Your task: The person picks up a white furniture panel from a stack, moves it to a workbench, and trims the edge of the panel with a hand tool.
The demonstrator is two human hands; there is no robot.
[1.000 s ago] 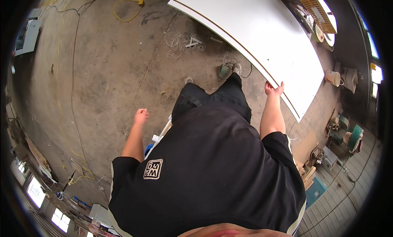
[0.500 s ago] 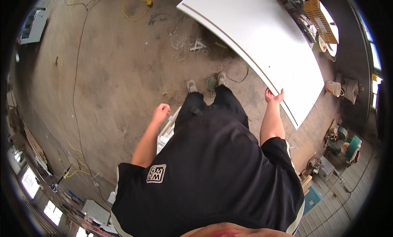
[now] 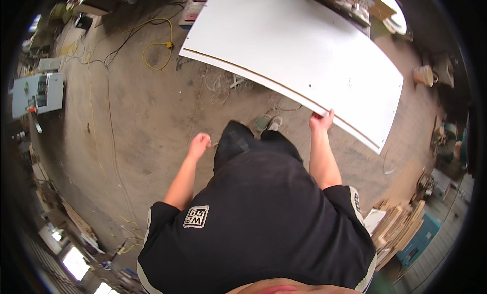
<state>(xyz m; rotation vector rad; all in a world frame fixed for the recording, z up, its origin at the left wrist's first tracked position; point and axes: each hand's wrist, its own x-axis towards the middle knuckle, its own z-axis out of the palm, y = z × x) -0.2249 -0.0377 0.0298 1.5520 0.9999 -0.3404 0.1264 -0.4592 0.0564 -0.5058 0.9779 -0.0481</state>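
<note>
My right hand (image 3: 321, 121) grips the near long edge of a big white panel (image 3: 284, 55), thumb on top and fingers curled under the edge. The panel is flat and board-like, with a dark groove along that edge and a small dark hole near my hand. My left hand (image 3: 201, 141) hangs in the air to the left of my legs, well apart from the panel. Its fingers are curled in, and nothing shows in them. A small green bucket (image 3: 262, 123) stands on the floor by my shoe, below the panel's edge.
A yellow cord (image 3: 144, 55) and dark cables lie on the floor at far left, near a grey machine cabinet (image 3: 38, 93). A white bucket (image 3: 423, 76) stands right of the panel. Wooden strips (image 3: 398, 230) are stacked at lower right. A box (image 3: 370, 2) is at the far side.
The view has swung, and the panel now lies more crosswise, reaching farther left. My right hand stays on its edge. My left hand remains at my side, and one leg has moved forward.
</note>
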